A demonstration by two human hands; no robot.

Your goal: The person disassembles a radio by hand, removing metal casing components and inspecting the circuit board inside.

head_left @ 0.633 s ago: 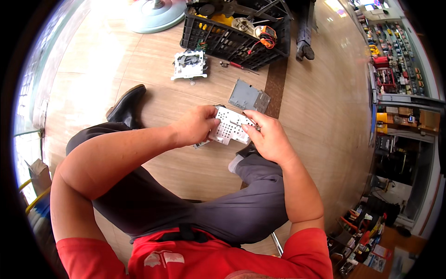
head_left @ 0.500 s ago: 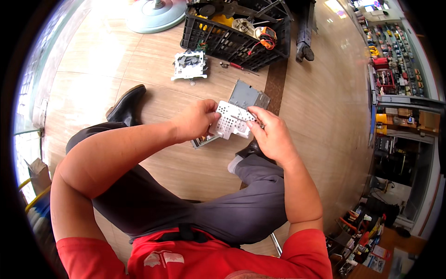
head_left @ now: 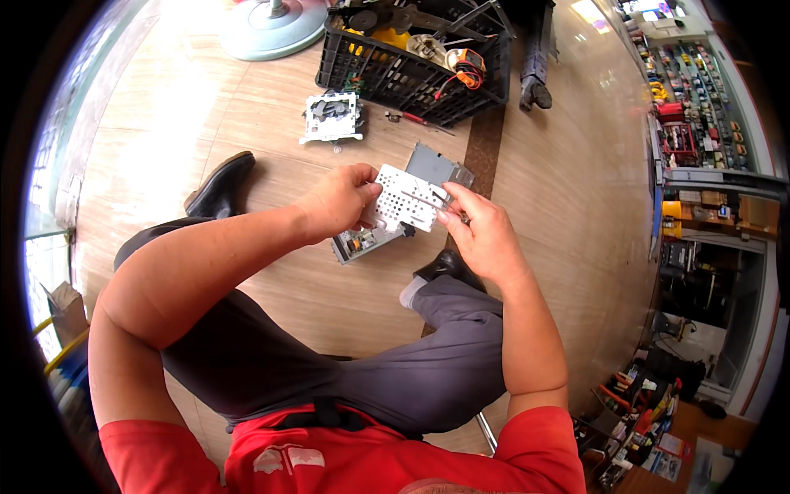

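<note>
A white perforated metal plate (head_left: 398,196) is held up between my two hands, tilted over the floor. My left hand (head_left: 339,200) pinches its left edge between thumb and fingers. On the opposite edge, my right hand (head_left: 485,230) grips it the same way; a thin dark strip shows near these fingertips, too small to make out. Below the plate lies an open metal case (head_left: 350,253) with electronic parts inside, partly hidden by the plate and my left hand. Just beyond the plate, a flat grey metal panel (head_left: 429,162) rests on the floor.
A white disc-drive-like mechanism (head_left: 332,117) lies farther off. Near it are a red-handled screwdriver (head_left: 415,119) and a black crate (head_left: 395,78) of tools, with an orange multimeter (head_left: 467,67). A round pale stand base (head_left: 276,37) is at the far left. Shelves line the right.
Both hands have shifted the perforated plate slightly left and turned it, so its face shows at another angle. More of the open case below has come into sight.
</note>
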